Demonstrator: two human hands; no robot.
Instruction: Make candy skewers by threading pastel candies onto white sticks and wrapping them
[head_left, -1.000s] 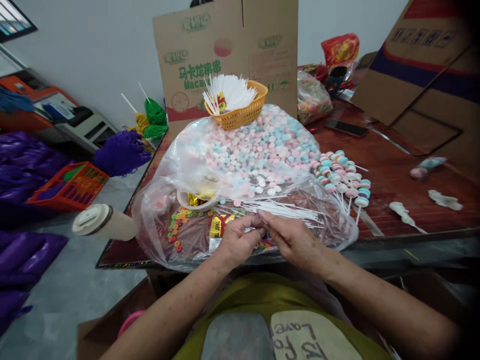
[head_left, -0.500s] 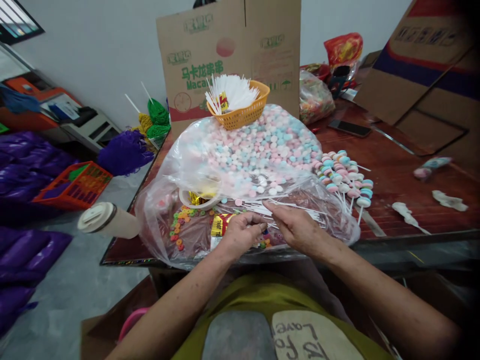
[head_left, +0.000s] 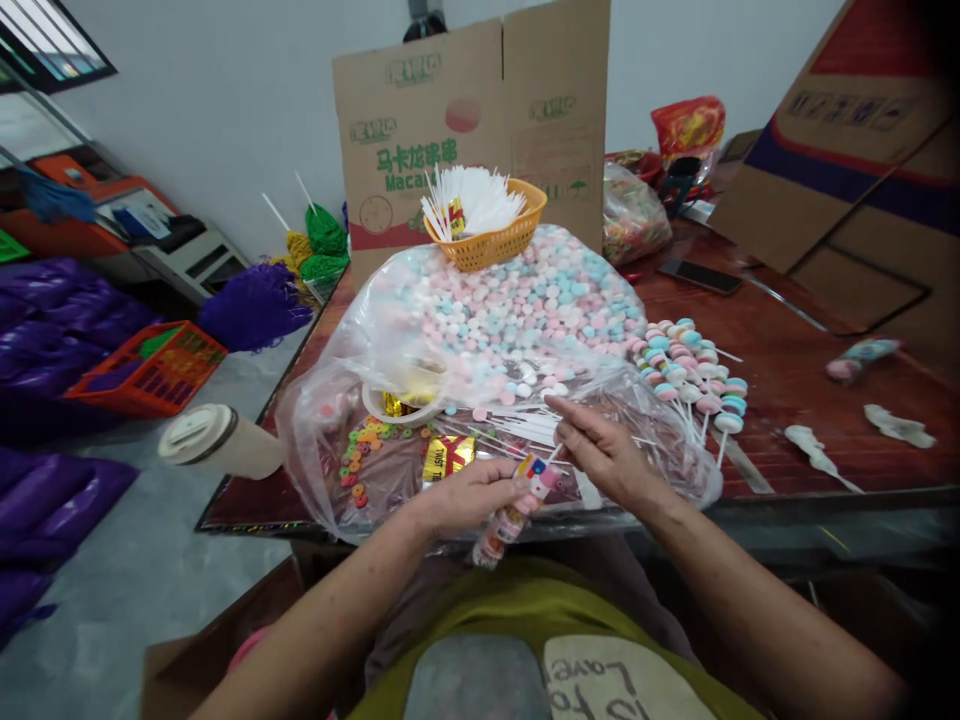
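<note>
My left hand [head_left: 476, 492] is closed round a small wrapped candy pack [head_left: 538, 480], with a printed colourful upper end and a part-clear lower end that slants down toward my lap. A short white stick [head_left: 556, 452] shows between the pack's top and my right hand [head_left: 606, 455]. The right thumb and fingers are pinched on that stick, with the index finger stretched out. Several white sticks [head_left: 536, 428] lie on the plastic just beyond my hands. Left of them lie a gold twist-tie packet [head_left: 448, 458] and small ring candies [head_left: 352, 462].
A clear bag of pastel candies [head_left: 517, 320] fills the middle, with an orange basket [head_left: 495, 250] of white sticks on top. To the right lie candy skewers [head_left: 694, 375] and a phone [head_left: 699, 277]. A lidded cup [head_left: 240, 445] stands at the left edge, a cardboard box [head_left: 555, 120] behind.
A wrapped candy pack has come into view in my left hand. My right hand has curled its fingers onto the stick. The view has tilted slightly.
</note>
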